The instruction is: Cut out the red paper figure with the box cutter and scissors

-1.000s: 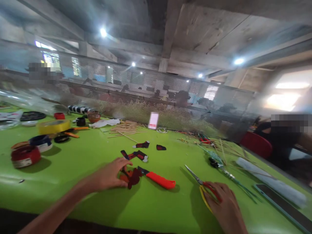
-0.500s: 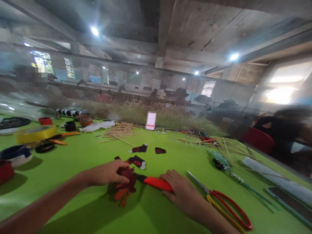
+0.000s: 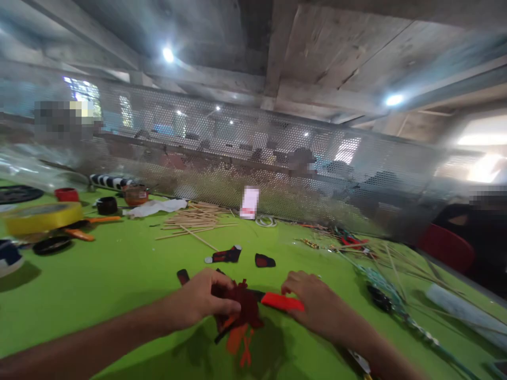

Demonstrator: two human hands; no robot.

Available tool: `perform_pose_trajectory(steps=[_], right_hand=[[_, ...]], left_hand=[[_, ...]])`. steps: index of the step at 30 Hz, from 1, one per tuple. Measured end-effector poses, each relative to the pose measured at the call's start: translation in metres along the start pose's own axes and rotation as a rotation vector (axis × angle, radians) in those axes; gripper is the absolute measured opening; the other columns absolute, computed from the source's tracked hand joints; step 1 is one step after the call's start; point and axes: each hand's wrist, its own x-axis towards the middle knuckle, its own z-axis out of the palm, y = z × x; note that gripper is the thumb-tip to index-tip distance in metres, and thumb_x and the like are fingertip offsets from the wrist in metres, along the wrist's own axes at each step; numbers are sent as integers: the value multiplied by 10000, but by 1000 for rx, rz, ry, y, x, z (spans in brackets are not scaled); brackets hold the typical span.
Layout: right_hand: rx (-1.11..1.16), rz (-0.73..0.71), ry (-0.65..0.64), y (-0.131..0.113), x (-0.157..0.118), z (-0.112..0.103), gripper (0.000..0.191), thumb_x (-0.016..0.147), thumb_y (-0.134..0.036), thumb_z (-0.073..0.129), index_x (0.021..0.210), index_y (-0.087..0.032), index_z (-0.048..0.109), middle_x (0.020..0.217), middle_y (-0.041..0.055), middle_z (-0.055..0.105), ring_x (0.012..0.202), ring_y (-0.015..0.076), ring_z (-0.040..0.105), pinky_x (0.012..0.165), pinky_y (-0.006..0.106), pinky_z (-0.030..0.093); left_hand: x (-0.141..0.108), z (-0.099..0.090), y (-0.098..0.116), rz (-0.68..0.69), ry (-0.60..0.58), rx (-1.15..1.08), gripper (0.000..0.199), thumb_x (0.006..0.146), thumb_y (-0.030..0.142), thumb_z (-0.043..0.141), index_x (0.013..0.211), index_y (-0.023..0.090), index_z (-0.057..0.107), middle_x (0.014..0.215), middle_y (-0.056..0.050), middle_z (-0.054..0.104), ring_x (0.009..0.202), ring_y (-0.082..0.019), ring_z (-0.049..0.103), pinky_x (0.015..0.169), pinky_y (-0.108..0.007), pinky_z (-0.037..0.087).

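My left hand (image 3: 209, 295) is closed on a dark red cut-out figure (image 3: 249, 309), pinching its left side between thumb and fingers. Orange strips (image 3: 237, 338) hang from its lower edge, and dark pieces show partly behind my fingers. To the right, my right hand (image 3: 307, 295) grips a red tool with a black front end (image 3: 281, 302); its kind is unclear. The black end reaches the figure's right edge. Beyond my hands lie a black-and-red cut-out piece (image 3: 225, 255) with a pale tip and a small dark one (image 3: 265, 260). Scissors (image 3: 359, 362) are mostly hidden under my right forearm.
Thin wooden sticks (image 3: 198, 217) are piled at the back, before a perforated metal screen (image 3: 222, 158). Yellow tape (image 3: 43, 219), a black lid (image 3: 51, 245) and jars stand left. On the right lie teal beaded cords (image 3: 380, 295) and a white roll (image 3: 455, 301). A person sits far right.
The view has shifted. My left hand has brought the figure to the right. My right hand has gone from lying along the red tool to curling around its end, now covering most of the scissors.
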Motion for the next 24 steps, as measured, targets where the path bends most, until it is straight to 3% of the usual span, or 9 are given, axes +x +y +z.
perform_pose_trajectory(steps=[3,6,8,10,13,16,19,24], right_hand=[[185,-34,-10,-18,-1,11,185,967,-277,648,1129,-221,719,1123,76,746,1041,250,680,945,384,539],[465,5,-50,-36,-5,24,316,990,-403,662,1245,-219,693,1206,80,755,1100,241,702,980,374,554],[701,75,-63,-43,-6,31,367,941,-414,714,1241,-203,710,1222,94,759,1125,258,696,999,391,543],[855,130,-63,-44,-7,36,316,889,-398,745,1116,-178,754,1096,88,781,1007,243,708,928,367,552],[918,163,-61,-38,-7,42,329,861,-486,755,936,-165,738,778,20,702,659,149,635,645,267,540],[977,201,-47,-29,-7,46,472,812,-630,778,886,-173,684,659,-23,600,479,93,527,440,198,429],[1019,233,-34,-25,-9,50,542,780,-700,781,870,-176,677,676,-3,627,471,90,535,438,195,452],[1076,283,-44,-30,-14,49,515,774,-659,821,921,-175,726,764,21,683,547,108,592,537,231,544]], left_hand=[[4,8,-8,33,46,-28,384,729,475,869,860,128,772,810,-52,765,723,-182,676,683,-278,507],[4,16,-11,84,66,-40,337,767,448,854,861,134,774,821,-37,752,746,-178,674,706,-278,511],[2,20,-11,88,78,-45,335,784,456,845,860,137,778,813,-27,739,743,-170,660,695,-266,499],[-1,22,-11,81,85,-37,341,788,470,849,865,144,786,805,-23,735,737,-162,649,681,-254,489],[-5,23,-15,77,79,-92,333,828,479,832,869,154,774,821,-29,753,762,-170,686,716,-266,535],[-8,22,-20,69,96,-210,350,896,497,777,873,156,704,775,-24,747,728,-174,712,731,-299,588],[-11,19,-21,71,110,-238,341,942,494,730,886,163,664,775,-8,730,717,-155,700,712,-290,597],[-13,21,-20,40,86,-224,378,941,551,706,975,179,652,818,-9,726,782,-165,705,724,-282,593]])
